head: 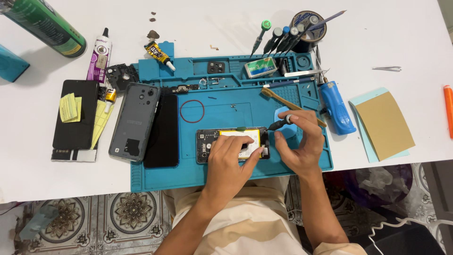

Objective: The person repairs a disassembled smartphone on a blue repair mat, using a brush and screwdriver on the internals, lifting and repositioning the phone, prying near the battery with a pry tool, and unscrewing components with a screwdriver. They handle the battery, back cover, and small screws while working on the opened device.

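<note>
**Hands and forearms, seen from above**

Both bare forearms rise from the lower edge and converge toward the centre. The left hand (230, 156) lies palm down, fingers extended and pressed flat, the index fingertip pointing right. The right hand (298, 141) is curled, its thumb and fingers pinched together at upper left, wrist bent inward toward the left hand.

The person's left hand (231, 158) and right hand (299, 144) are bare, without gloves, rings or a watch, both forearms are uncovered to the elbow, and the garment over the lap shows broad cream and tan stripes.
</note>
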